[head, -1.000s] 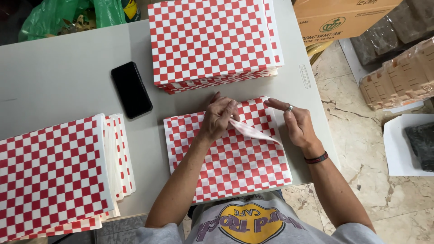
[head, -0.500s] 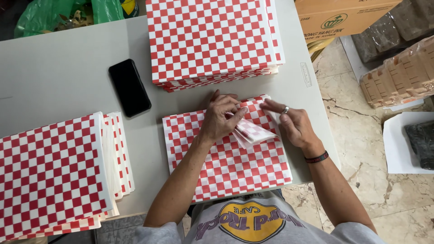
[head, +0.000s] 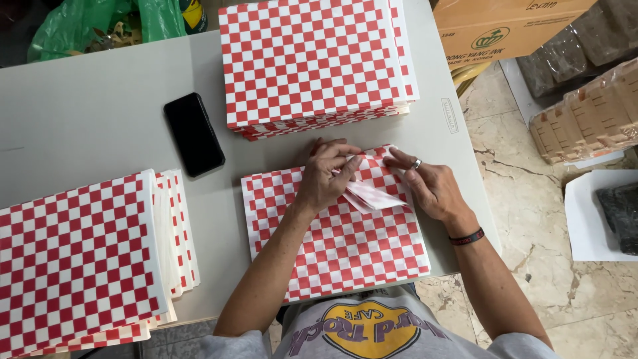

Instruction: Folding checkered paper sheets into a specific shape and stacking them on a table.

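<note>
So far only the first fold looks under way: the sheet (head: 339, 233), a square of red-and-white checked paper, lies flat on the grey table (head: 86, 113) right in front of the person, and just its far right corner has been turned back toward the middle into a narrow flap (head: 372, 195) whose underside shows paler, faintly pink checks. The left hand (head: 327, 176) rests on the sheet near its far edge with the fingers (head: 345, 159) curled down and closed on the base of the flap, pinching or pressing it; which of the two I cannot tell. The right hand (head: 432, 189), with a ring on one finger and a dark band at the wrist, lies just beside it, fingers stretched out and loosely open, their tips on the sheet's far edge by the crease and holding nothing. The rest of the sheet is unfolded and smooth, so by my reckoning most of the folding on this piece is left. A tall stack (head: 312, 63) of flat checked sheets sits just beyond it on the table, and a second stack (head: 80, 259) with fanned edges lies well apart at the person's left. A black phone (head: 193, 134) lies face up between the two stacks.
</note>
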